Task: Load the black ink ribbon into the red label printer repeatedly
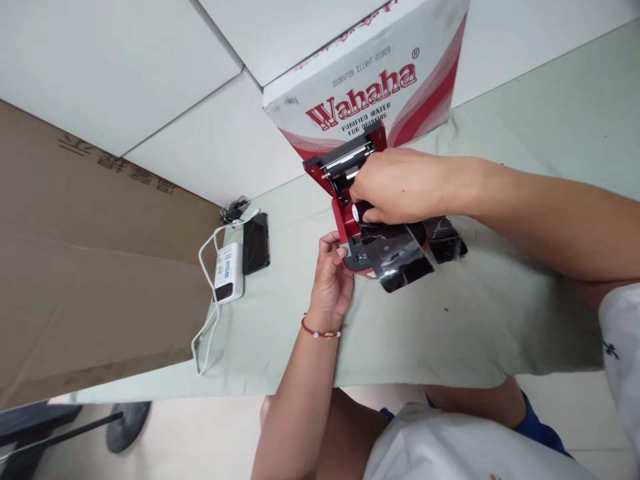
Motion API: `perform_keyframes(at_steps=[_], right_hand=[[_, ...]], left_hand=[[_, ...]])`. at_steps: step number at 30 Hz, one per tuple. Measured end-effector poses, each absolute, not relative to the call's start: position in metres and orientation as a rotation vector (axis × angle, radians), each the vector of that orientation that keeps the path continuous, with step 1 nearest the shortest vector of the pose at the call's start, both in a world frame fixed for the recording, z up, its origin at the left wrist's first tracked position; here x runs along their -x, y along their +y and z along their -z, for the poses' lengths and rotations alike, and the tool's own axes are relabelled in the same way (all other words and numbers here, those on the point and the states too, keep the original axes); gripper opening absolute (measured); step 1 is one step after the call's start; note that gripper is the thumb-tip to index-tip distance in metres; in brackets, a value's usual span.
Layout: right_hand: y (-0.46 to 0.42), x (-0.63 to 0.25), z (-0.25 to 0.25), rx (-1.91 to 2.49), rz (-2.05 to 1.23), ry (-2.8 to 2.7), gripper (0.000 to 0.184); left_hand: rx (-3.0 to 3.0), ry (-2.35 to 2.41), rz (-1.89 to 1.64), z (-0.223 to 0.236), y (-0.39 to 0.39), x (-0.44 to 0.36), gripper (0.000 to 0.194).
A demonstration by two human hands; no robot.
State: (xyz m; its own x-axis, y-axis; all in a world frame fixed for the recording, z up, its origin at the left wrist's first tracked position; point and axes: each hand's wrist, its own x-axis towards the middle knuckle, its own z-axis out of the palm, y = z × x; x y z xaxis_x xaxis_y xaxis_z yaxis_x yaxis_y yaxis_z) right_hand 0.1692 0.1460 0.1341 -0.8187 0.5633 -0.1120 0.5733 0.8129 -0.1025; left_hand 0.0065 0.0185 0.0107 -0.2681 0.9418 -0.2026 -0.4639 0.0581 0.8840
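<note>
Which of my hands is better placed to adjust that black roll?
Probably your right hand, holding the black roll at the open red device; your left hand holds the device's corner, farther from the roll.

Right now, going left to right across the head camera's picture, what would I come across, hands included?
Brown cardboard box, white power bank, black smartphone, the person's left hand, their right hand, white sleeve.
</note>
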Motion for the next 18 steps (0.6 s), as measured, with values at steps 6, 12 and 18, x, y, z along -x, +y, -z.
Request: perform_keyframes(at_steps=[6, 12, 18], right_hand=[[0.151, -0.160, -0.122, -0.948, 0.256, 2.784, 0.032], [0.157, -0.162, -0.118, -0.864, 0.306, 2.822, 0.028], [0.148, -0.184, -0.157, -0.755, 0.488, 3.322, 0.040]], left_hand=[[-0.563, 1.128, -1.540, -0.011, 0.019, -0.008, 0.052], [-0.573, 1.133, -1.531, -0.011, 0.019, -0.009, 0.052], [-0.572, 1.126, -1.530, -0.013, 0.018, -0.010, 0.053]])
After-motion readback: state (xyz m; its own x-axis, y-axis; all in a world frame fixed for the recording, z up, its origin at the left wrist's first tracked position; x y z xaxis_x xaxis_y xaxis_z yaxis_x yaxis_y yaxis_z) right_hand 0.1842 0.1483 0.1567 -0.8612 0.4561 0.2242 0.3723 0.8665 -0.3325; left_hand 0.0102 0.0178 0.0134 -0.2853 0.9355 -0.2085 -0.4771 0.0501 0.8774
